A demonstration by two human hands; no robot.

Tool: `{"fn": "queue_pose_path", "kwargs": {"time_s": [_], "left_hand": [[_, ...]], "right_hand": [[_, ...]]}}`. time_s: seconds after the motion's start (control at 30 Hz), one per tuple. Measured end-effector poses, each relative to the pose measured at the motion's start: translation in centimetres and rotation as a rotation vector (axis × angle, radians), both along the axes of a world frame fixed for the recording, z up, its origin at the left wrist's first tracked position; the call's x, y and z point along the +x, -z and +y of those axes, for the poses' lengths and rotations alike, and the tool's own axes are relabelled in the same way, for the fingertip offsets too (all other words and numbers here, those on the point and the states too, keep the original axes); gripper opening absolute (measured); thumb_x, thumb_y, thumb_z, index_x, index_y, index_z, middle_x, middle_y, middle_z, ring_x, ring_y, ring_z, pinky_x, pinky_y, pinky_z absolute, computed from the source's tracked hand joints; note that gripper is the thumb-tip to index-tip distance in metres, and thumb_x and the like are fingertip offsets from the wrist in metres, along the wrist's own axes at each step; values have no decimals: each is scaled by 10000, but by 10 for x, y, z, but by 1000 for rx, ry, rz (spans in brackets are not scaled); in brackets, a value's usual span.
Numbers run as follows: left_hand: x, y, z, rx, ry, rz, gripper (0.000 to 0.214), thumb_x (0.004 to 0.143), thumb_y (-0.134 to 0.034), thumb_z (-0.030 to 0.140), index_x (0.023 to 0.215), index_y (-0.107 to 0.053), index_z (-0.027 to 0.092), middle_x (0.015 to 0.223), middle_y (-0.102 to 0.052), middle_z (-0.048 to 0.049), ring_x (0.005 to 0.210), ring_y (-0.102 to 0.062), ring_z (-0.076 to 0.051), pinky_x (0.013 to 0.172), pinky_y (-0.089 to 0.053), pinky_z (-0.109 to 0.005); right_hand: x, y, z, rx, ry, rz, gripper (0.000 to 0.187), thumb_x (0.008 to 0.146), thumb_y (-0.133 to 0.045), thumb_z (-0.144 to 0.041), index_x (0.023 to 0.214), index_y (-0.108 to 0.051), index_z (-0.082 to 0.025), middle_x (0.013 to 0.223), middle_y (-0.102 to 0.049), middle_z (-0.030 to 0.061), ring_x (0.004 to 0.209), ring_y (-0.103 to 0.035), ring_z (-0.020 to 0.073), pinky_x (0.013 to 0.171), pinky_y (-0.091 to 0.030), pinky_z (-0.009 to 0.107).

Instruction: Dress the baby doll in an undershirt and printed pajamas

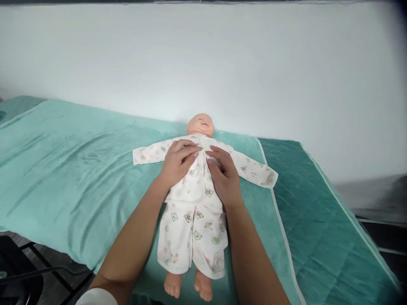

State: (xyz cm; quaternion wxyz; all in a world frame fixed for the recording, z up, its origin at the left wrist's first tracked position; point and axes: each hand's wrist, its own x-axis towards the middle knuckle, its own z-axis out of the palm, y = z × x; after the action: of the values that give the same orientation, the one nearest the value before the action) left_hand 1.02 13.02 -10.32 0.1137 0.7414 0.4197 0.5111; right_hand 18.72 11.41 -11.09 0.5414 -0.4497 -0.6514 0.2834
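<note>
A baby doll (201, 124) lies on its back on a teal towel (79, 169), head toward the wall, bare feet toward me. It wears a white printed shirt (197, 178) with sleeves spread out and matching trousers (193, 241). My left hand (178, 160) rests on the doll's chest, fingers curled and pinching the shirt's front edge. My right hand (225, 173) lies beside it on the chest, fingers bent and pressed onto the shirt's other front edge near the middle.
The towel covers a table standing against a white wall (222, 63). A darker teal quilted pad (318, 220) lies under it on the right. A black metal frame (34, 267) shows at lower left beyond the table edge.
</note>
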Motion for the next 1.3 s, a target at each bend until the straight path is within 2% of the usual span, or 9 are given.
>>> {"fn": "queue_pose_path", "kwargs": {"time_s": [0.17,0.27,0.37,0.47,0.53,0.7,0.83,1.1,1.3], "left_hand": [[3,-4,3,-115,-12,-60,155,948,-631,249,1005,-775,250,1120,-686,-61,1122,-612,-197,1025,-477,-377],[5,-12,12,-263,-15,-114,112,916,-661,262,933,-766,229,1044,-678,-54,1059,-618,-197,970,-493,-360],[4,-19,22,-364,66,-142,97,886,-658,226,880,-754,218,992,-660,-44,1011,-614,-192,922,-499,-345],[2,-22,23,-405,121,-142,100,868,-653,198,873,-750,220,1014,-645,-43,1043,-604,-195,944,-488,-349],[2,-25,21,-425,118,-118,101,862,-661,196,900,-750,224,1031,-632,-44,1071,-595,-204,972,-477,-362],[7,-30,13,-462,62,-1,95,876,-650,189,902,-731,231,1058,-610,-43,1140,-558,-229,1041,-433,-408],[10,-31,11,-421,33,-25,61,883,-657,190,841,-696,212,1031,-605,-50,1116,-560,-227,1005,-451,-389],[20,-33,8,-328,23,-208,60,919,-634,217,861,-648,208,1052,-644,-52,1100,-592,-197,1018,-457,-351],[26,-34,5,-410,23,-310,84,894,-657,242,824,-643,199,902,-660,-23,896,-603,-163,856,-489,-300]], "right_hand": [[-2,-6,1,-64,21,-3,217,937,-620,-363,1083,-744,-258,1383,-614,77,1217,-608,245,961,-535,428],[-10,-12,6,-45,114,-80,157,880,-686,-359,969,-740,-242,1249,-645,89,1174,-601,262,993,-503,459],[-15,-19,13,7,236,-232,139,824,-727,-358,891,-719,-237,1060,-625,95,1103,-572,280,977,-482,470],[-14,-28,15,-72,196,-334,141,832,-693,-349,903,-688,-227,944,-629,68,869,-590,230,803,-488,395],[-11,-35,14,-145,142,-428,128,861,-654,-350,881,-650,-224,885,-652,54,757,-575,208,699,-439,362],[-8,-46,13,-236,147,-568,115,889,-581,-272,782,-567,-234,764,-669,42,687,-549,217,633,-346,343],[-6,-41,20,-233,90,-389,83,821,-600,-247,740,-598,-234,667,-647,14,619,-529,190,605,-359,327],[-4,-30,27,-312,-73,225,108,799,-658,-324,790,-654,-216,647,-537,-39,567,-436,108,544,-339,260],[-6,-28,27,-320,-73,368,121,778,-707,-324,786,-667,-210,656,-536,-46,556,-418,85,531,-346,241]]}}
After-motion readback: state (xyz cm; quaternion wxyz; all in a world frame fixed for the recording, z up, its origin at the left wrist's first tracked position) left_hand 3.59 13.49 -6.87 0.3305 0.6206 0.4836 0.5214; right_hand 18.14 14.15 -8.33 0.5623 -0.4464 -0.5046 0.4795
